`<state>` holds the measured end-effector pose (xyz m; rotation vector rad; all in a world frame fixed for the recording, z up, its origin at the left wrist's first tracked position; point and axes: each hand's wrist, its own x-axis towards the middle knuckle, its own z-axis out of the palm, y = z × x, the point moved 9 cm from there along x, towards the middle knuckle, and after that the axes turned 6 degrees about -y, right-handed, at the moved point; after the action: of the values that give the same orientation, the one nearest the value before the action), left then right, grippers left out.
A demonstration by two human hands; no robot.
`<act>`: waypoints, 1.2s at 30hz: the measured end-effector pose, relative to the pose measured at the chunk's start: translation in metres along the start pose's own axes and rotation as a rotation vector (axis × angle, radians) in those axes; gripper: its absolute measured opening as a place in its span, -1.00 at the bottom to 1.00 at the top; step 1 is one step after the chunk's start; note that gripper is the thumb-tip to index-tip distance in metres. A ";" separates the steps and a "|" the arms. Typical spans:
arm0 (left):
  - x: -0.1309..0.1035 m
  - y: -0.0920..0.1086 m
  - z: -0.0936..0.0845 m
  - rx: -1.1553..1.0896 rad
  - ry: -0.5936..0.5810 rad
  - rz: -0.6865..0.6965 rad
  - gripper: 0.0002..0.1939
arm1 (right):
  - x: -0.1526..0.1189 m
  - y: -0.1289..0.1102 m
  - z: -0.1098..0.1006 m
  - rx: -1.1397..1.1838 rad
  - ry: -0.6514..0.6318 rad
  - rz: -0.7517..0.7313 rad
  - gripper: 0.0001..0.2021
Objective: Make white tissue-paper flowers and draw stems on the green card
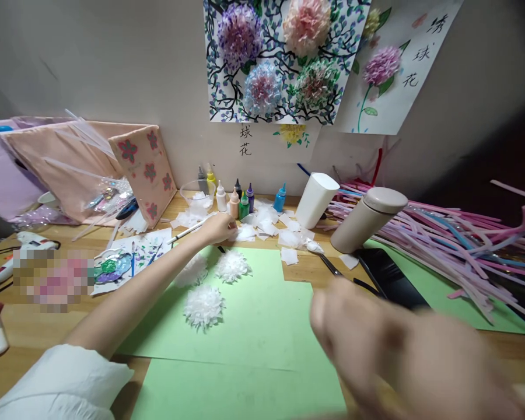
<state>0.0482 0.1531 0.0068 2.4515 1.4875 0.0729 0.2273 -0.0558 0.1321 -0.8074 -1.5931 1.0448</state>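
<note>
My left hand (221,228) reaches across the table to the scattered white tissue paper squares (265,219), just in front of a peach paint bottle (234,205). Its fingers are curled together; what they hold, if anything, is hidden. Large and smeared by motion, my right hand (376,344) hovers at the lower right, and its fingers cannot be made out. Under my left arm lies a green paper sheet (258,315) bearing white ruffled paper flowers: one in front (203,307), one at the back right (233,266) and one partly covered by the arm (191,270).
Several paint bottles (244,204) stand near the wall. A white container (317,200), a beige tumbler (367,219), a black phone (392,280) and a pile of pipe cleaners (455,239) fill the right. Leftward are a paint palette (111,266) and a glue gun (30,242).
</note>
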 end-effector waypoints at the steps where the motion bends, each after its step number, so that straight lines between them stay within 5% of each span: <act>1: -0.003 -0.002 -0.005 -0.041 0.034 0.002 -0.80 | 0.015 0.002 0.006 0.019 -0.028 -0.020 -0.67; 3: -0.017 -0.003 -0.019 -0.141 0.144 -0.001 -0.79 | 0.036 0.013 0.013 0.138 -0.027 -0.128 -0.65; 5: -0.041 0.003 -0.032 -0.287 0.250 0.011 -0.75 | 0.045 0.037 -0.002 0.251 0.201 -0.215 -0.67; 8: -0.082 0.025 -0.031 -0.445 0.232 0.056 -0.72 | 0.049 0.082 -0.008 0.142 0.366 -0.148 -0.70; 13: -0.126 0.062 -0.010 -0.375 0.157 0.179 -0.84 | 0.050 0.136 0.030 -0.029 0.056 0.089 -0.69; 20: -0.123 0.066 0.010 -0.253 0.146 0.224 -0.91 | 0.036 0.150 0.065 -0.146 -0.241 0.080 -0.81; 29: -0.120 0.062 0.018 -0.166 0.103 0.258 -0.90 | 0.034 0.156 0.072 -0.242 -0.331 0.045 -0.88; 36: -0.117 0.058 0.018 -0.147 0.127 0.214 -0.89 | 0.037 0.155 0.071 -0.392 -0.267 0.001 -0.90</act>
<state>0.0464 0.0214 0.0160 2.5146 1.2133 0.3724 0.1490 0.0220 -0.0033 -0.9569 -2.0649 0.8786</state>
